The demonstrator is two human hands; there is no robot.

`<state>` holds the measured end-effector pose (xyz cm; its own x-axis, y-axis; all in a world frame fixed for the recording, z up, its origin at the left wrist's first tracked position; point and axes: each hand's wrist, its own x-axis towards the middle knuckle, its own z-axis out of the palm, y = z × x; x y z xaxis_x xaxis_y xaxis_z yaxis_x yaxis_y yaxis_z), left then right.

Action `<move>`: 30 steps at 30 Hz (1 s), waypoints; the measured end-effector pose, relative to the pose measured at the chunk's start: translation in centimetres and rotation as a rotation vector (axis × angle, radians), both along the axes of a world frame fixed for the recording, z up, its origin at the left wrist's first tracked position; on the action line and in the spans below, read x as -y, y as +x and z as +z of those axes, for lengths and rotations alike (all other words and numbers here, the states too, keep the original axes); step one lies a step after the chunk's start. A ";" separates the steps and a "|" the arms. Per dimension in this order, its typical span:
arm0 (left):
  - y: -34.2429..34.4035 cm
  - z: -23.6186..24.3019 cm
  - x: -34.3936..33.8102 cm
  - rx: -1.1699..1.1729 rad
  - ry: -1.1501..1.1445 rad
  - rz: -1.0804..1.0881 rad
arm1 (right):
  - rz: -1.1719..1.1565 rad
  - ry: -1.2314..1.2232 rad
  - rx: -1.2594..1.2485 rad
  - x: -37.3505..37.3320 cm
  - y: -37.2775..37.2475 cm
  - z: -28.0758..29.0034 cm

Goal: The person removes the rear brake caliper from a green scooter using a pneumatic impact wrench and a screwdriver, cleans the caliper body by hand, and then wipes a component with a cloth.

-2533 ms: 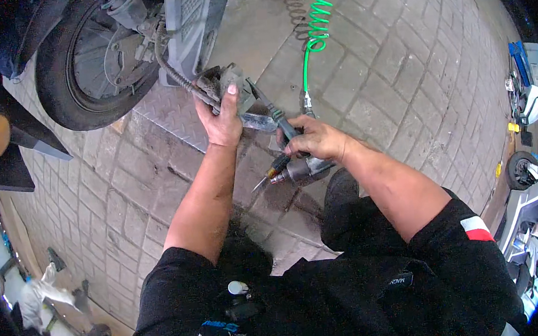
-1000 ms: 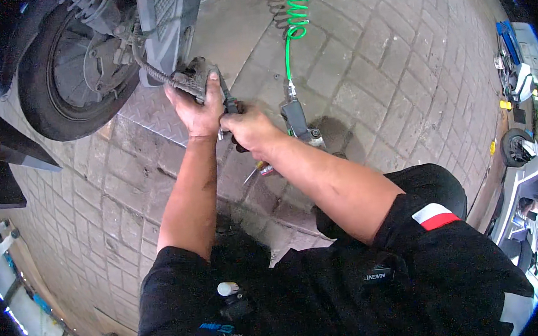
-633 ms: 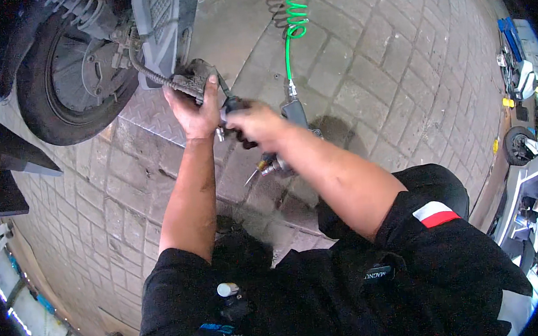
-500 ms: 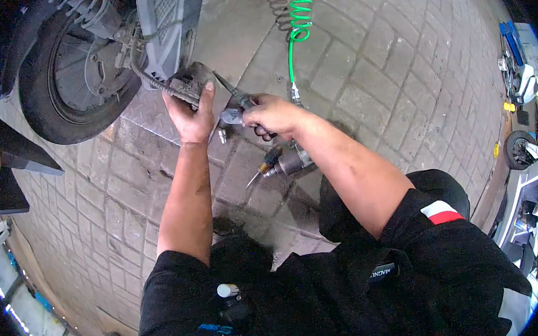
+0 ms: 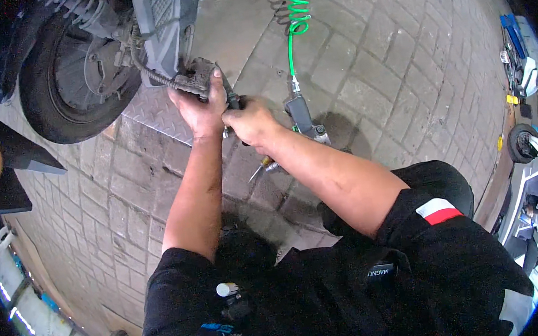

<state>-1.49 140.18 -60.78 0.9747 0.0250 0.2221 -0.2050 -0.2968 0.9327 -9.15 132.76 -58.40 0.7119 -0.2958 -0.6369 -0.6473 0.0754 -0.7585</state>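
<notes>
My left hand is wrapped round a dirty brake caliper, thumb along its near side. A ribbed hose runs from the caliper back toward the wheel. My right hand grips a dark, long-bladed hand tool and holds it against the caliper's right side. The tool's tip is hidden there, and its exact kind is not clear. Both hands nearly touch. Below my right forearm lies a screwdriver with a yellow and black handle, partly covered. An air impact wrench rests on the paving just beyond that forearm.
A scooter-like vehicle's wheel and spring shock absorber stand at the upper left, beside a diamond-plate metal platform. A green coiled air hose leads down to the impact wrench. Along the right edge are shelves and a small wheel.
My right hand has moved left and brought the tool up against the caliper. The caliper and my left hand have shifted slightly right. More of the impact wrench shows now.
</notes>
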 end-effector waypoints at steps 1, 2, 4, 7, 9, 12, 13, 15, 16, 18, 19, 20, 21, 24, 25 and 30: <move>-0.1 0.5 0.2 0.006 0.061 0.009 | -0.032 0.002 0.020 0.1 0.0 -0.4; -0.2 1.0 0.5 0.003 0.058 0.006 | -0.035 0.000 0.017 0.6 -0.1 -0.7; -0.2 2.1 0.8 -0.055 -0.279 -0.135 | 0.050 0.279 0.117 2.3 -0.4 -1.1; 0.7 2.2 -1.1 -0.055 -0.222 -0.211 | 0.073 0.307 0.064 3.3 -0.1 0.9; 0.0 1.9 -1.4 -0.063 -0.189 -0.277 | 0.074 0.308 -0.126 3.1 0.4 1.0; -2.9 0.4 -0.2 -0.090 -0.039 0.070 | -0.566 0.232 0.055 8.1 4.1 1.9; -3.1 1.1 0.4 -0.140 -0.155 0.022 | -0.660 0.280 0.192 12.2 4.4 2.0; -3.0 2.1 -0.4 -0.211 -0.288 -0.081 | -0.595 0.450 0.176 17.8 3.9 1.7; -2.2 2.1 -2.2 -0.221 -0.305 -0.110 | -0.514 0.372 0.197 16.2 3.7 2.5; -1.2 2.4 -3.5 -0.159 -0.393 -0.115 | -0.283 0.343 0.171 14.4 2.5 1.7; -0.8 2.9 -3.3 -0.195 -0.447 -0.134 | -0.268 0.344 0.170 14.3 1.8 0.8; -0.8 3.2 -3.4 -0.241 -0.499 -0.148 | -0.071 0.313 0.121 14.0 0.8 -0.3; -0.8 3.4 -3.2 -0.206 -0.421 -0.134 | 0.126 0.282 0.074 13.9 0.0 -1.4; -1.4 3.6 -3.7 -0.240 -0.495 -0.048 | 0.752 -0.156 -0.185 11.5 -0.6 -1.0; -1.4 4.3 -3.4 -0.279 -0.478 -0.141 | 0.846 -0.152 -0.194 11.2 -1.4 -2.9; -1.2 7.0 -3.2 -0.407 -0.736 -0.162 | 1.094 -0.303 -0.210 4.7 -2.8 -7.5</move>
